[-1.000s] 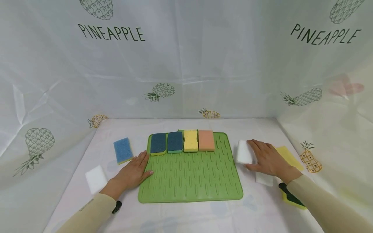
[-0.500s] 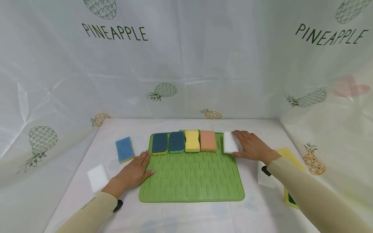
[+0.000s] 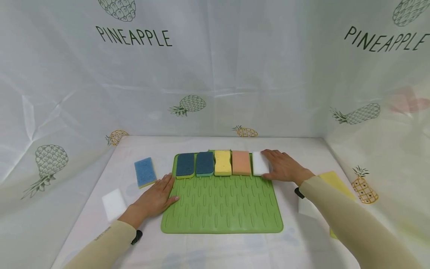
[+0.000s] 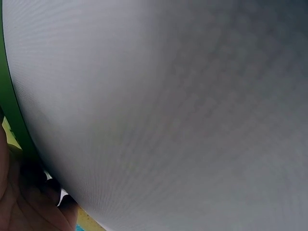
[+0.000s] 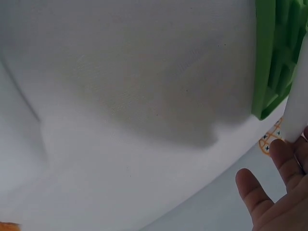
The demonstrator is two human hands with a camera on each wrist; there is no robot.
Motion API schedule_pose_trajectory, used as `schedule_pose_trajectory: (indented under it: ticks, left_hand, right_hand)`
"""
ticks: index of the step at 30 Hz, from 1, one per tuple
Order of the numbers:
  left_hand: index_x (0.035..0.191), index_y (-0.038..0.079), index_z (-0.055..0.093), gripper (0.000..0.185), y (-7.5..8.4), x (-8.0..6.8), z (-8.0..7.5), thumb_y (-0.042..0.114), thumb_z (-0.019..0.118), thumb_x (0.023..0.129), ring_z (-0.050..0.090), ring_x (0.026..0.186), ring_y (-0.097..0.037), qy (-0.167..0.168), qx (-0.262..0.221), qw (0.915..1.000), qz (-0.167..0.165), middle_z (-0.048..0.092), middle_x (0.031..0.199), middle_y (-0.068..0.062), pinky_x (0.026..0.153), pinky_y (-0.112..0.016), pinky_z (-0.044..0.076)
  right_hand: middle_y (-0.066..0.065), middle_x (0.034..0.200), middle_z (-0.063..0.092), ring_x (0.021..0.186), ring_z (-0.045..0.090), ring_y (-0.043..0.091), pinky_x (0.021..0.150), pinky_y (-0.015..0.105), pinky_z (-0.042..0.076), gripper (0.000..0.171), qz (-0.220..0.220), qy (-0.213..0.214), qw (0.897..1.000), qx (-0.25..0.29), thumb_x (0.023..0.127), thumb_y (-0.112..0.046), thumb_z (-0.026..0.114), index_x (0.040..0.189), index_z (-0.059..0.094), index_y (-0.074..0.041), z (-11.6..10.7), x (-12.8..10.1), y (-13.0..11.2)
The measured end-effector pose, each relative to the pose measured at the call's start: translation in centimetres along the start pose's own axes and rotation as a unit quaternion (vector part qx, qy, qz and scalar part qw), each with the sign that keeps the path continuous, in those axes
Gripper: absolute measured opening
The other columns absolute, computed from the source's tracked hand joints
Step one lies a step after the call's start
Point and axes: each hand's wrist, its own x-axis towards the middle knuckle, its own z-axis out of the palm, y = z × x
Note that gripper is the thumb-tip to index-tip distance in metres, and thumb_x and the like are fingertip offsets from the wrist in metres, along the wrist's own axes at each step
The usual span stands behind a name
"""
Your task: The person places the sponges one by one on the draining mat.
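A green ribbed mat [image 3: 221, 224] lies in the middle of the table. Along its far edge stand a dark blue sponge [image 3: 185, 164], a teal-blue sponge [image 3: 204, 163], a yellow sponge [image 3: 223, 163], a peach sponge [image 3: 241, 163] and a white sponge [image 3: 258, 163], side by side. My right hand [image 3: 270, 165] holds the white sponge's right side, fingers at its far end and thumb at its near end. The right wrist view shows the same white sponge [image 5: 296, 96] at the mat's corner [image 5: 276, 57]. My left hand [image 3: 158, 194] lies flat on the mat's left edge.
On the table left of the mat lie a light blue sponge [image 3: 145, 172] and a white sponge [image 3: 113, 204]. To the right lies a yellow sponge [image 3: 332, 178]; my right sleeve partly hides another white sponge [image 3: 304, 207]. Pineapple-print sheeting walls the table on three sides.
My right hand carried the white sponge from the table right of the mat to the far edge, setting it beside the peach sponge. The left hand stayed put.
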Motion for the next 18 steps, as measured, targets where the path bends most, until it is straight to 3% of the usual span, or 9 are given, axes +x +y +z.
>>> schedule_pose_trajectory:
  ticks: [18]
  left_hand:
    - [0.165,-0.006,0.024,0.083,-0.1,0.0,0.1,0.049,0.053,0.110,0.024,0.160,-0.044,-0.002,0.007,1.0000,-0.002,0.020,0.173,-0.026,0.128,-0.060,0.028]
  right_hand:
    - [0.019,0.165,0.040,0.149,0.042,0.044,0.114,0.068,0.041,0.095,0.010,-0.044,0.999,-0.002,0.090,-0.050,0.074,0.163,0.035,-0.004,0.6,2.0,-0.4]
